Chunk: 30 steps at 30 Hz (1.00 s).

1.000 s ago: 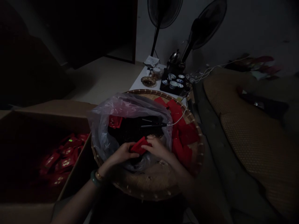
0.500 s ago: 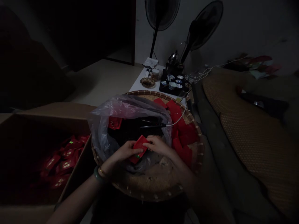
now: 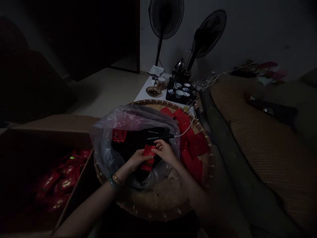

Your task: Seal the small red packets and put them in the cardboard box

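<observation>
A small red packet (image 3: 148,151) is held over an open clear plastic bag (image 3: 109,130). My left hand (image 3: 137,160) pinches its left side, thumb across the front. With thumb and fingers, my right hand (image 3: 164,152) grips the packet's upper right edge. Dark contents, too dim to make out, fill the bag. Just beyond my right hand lies a black tong-like tool (image 3: 160,136) with a white cord. Another red packet (image 3: 119,135) rests at the bag's left. Several flat red packets (image 3: 196,144) lie along the right of the round woven tray (image 3: 153,216).
To the left stands an open cardboard box (image 3: 66,123) with several red packets (image 3: 65,185) inside. Behind the tray, a white table (image 3: 141,94) carries a black tea tray (image 3: 170,96) with cups. Two fans (image 3: 165,19) stand farther back. A woven mat (image 3: 250,142) covers the seat at right.
The red packet has turned more upright in my hands. My right hand has shifted to its upper edge. The whole view has moved slightly.
</observation>
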Tool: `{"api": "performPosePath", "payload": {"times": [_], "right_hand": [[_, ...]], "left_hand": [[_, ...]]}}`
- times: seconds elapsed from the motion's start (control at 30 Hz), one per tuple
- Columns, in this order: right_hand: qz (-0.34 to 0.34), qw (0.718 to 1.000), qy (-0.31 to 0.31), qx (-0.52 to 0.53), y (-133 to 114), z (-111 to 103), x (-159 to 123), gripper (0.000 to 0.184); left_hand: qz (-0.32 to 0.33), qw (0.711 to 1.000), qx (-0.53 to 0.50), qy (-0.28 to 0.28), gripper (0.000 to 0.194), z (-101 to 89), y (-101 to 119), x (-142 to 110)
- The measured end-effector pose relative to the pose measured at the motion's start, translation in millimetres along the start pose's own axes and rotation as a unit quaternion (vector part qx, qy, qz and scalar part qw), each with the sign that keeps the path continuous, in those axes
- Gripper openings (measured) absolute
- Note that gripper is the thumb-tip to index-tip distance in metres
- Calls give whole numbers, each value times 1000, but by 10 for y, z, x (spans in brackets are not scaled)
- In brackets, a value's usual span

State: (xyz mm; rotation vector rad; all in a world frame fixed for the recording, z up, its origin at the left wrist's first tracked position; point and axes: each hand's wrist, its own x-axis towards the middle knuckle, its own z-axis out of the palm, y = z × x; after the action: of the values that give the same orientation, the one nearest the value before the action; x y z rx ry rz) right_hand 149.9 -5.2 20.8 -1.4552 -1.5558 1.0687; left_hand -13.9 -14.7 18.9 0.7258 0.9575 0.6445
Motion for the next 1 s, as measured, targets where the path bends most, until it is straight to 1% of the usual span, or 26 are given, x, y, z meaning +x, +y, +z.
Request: {"api": "performPosePath", "payload": {"times": [0.07,0.17,0.27,0.37,0.47,0.53,0.6,0.67,0.73,0.77,0.83,0.87,0.93,1.0], "right_hand": [[20,999,-11,33,54,15,19,24],[51,996,-27,61,96,4,45,26],[56,996,-31,64,89,-4,61,27],[20,999,-27,39,51,33,71,23],[-27,999,-31,-22,11,102,84,15],[-43,997,-40,-58,-12,129,102,11],[-48,995,-36,-80,-34,107,132,11],[-69,990,-2,-122,-52,25,183,14],[-115,971,40,-204,-61,-90,255,21],[-139,956,46,-256,-60,-144,296,30],[-162,920,21,-355,-46,-216,380,49],[-166,904,0,-394,-34,-229,421,56],[-166,879,-34,-447,-5,-223,496,60],[-157,868,-51,-468,18,-214,562,60]], "left_hand": [[-7,1000,-9,-1,40,-24,-16,1],[-23,999,-19,-12,38,-55,-28,1],[-27,999,-26,-17,40,-60,-34,5],[-32,999,-23,-12,41,-39,-36,1],[-29,999,-17,-7,38,-8,-31,-14],[-22,1000,-15,-6,39,4,-25,-21],[-22,1000,-15,2,41,4,-22,-18],[-28,999,-20,15,42,-8,-28,-2],[-31,999,-28,27,43,-27,-45,23],[-31,999,-32,30,44,-38,-57,37],[-25,998,-40,34,45,-59,-81,64],[-20,998,-43,35,45,-69,-91,75],[-12,998,-48,40,46,-84,-100,87],[-9,997,-52,49,48,-95,-93,85]]}}
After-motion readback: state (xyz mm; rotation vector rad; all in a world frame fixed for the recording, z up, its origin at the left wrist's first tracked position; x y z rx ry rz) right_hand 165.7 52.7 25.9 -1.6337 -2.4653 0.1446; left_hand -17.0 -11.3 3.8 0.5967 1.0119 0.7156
